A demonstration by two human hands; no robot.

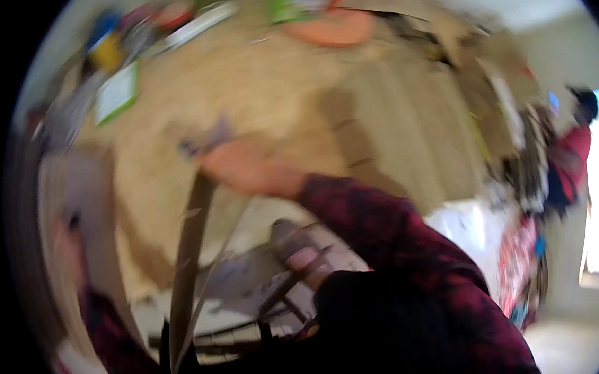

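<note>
My right hand [242, 166] reaches over the work surface at the middle, its fingers smeared by motion. Just beyond its fingertips is a small purplish-blue thing [216, 132], too blurred to name. A long brown cardboard piece [192, 253], seen nearly edge-on, runs from below this hand down toward my lap. At the left, my left hand [72, 255] lies against brown cardboard [97, 222]. A small dark spot or object [74, 219] shows at its fingers, which are too blurred to read.
Flat cardboard sheets [413, 127] lie at the right. Along the far side are an orange round thing [333, 28], a green-edged white box [116, 93] and a white bar [201, 25]. My foot [297, 246] shows below. A person in red [572, 157] is by the bright window.
</note>
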